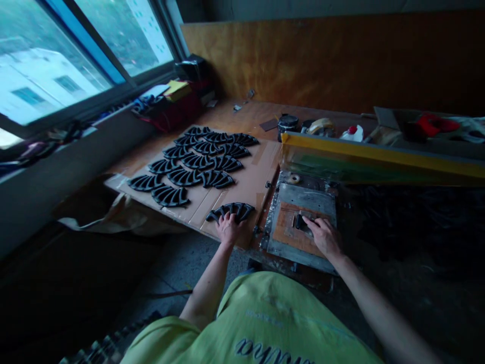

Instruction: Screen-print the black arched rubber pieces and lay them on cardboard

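Note:
My left hand (228, 228) reaches down to a fan-shaped row of overlapping black pieces (238, 210) near the front edge of a cardboard sheet (197, 210). Its fingers are bent over the near side of the row and grip a black piece there; their tips are partly hidden. With fingers closed, my right hand (325, 237) holds a small black piece (300, 221) at the middle of a brown board (282, 235). This board lies on a grey metal plate (329, 202). Several similar black fans (204, 162) are spread over the cardboard's far left part.
A yellow-edged frame (379, 151) stands tilted up behind the metal plate. A roll of tape (294, 178) lies at the plate's far edge. Behind are a dark tin (287, 125) and an open box (390, 124). A dark heap (409, 217) lies to the right.

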Demonstrator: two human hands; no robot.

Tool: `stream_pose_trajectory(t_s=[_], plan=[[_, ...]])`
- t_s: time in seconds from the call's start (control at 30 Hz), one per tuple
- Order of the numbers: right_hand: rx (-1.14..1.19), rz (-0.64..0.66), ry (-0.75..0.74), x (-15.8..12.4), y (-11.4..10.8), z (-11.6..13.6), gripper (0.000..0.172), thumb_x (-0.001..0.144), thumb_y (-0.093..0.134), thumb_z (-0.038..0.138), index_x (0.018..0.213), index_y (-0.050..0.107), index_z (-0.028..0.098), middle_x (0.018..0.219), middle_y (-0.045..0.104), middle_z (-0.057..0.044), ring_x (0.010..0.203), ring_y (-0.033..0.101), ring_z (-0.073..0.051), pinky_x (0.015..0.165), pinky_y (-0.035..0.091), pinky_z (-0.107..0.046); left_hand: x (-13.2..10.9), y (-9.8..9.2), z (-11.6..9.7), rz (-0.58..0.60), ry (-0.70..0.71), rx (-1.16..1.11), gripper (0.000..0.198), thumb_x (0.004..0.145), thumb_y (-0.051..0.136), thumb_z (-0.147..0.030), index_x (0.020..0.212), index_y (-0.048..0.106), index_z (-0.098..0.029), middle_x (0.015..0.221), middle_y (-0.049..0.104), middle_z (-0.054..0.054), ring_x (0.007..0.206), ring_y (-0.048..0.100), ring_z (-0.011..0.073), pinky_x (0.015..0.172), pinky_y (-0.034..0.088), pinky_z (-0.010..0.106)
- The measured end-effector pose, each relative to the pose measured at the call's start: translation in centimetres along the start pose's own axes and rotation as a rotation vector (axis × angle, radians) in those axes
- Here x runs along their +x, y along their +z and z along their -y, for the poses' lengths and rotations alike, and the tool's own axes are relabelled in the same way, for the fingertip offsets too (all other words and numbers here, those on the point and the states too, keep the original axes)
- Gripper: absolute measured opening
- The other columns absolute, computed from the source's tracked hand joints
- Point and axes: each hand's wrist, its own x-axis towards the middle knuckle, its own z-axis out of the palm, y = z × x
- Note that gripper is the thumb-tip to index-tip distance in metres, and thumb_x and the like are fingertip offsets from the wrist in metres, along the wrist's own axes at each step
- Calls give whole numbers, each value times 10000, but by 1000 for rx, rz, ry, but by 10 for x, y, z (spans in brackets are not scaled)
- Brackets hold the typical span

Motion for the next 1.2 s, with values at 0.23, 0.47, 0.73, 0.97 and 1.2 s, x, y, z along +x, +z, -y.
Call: stream_pose_trajectory(t_s=[0.23,0.47,0.73,0.97,1.2], plan=[[-22,-4,12,9,5,9,528,918,435,86,1362,645,279,971,620,-101,911,573,-231,825,494,-336,62,-21,86,-12,273,-1,561,782,706,-565,1242,707,-243,1443,589,88,1357,457,379,1112,375,492],[5,-29,35,5,15,6,505,934,419,112,1352,653,276,962,608,-94,905,578,-226,820,507,-342,142,-45,158,61,357,54,569,756,722,-561,1213,718,-222,1424,601,113,1327,518,355,1110,407,451],[-4,-44,45,13,-4,21,420,1001,425,248,1362,639,243,1194,645,-130,1107,589,-263,960,498,-389,132,-49,157,107,260,162,628,816,657,-554,1353,627,-231,1534,495,107,1420,417,361,1127,384,485],[73,98,-186,12,12,36,698,938,601,469,1539,393,180,1591,380,-134,1491,323,-289,1215,265,-535,122,-92,31,-82,342,-309,534,855,613,-547,1230,671,-171,1360,631,177,1263,575,327,1071,434,478],[393,30,-324,-12,-6,27,300,977,571,349,1225,705,246,1293,692,-76,1296,584,-215,1170,368,-501,78,-167,-175,226,491,-1367,646,935,344,-706,1320,544,-227,825,721,46,696,685,155,731,582,323]])
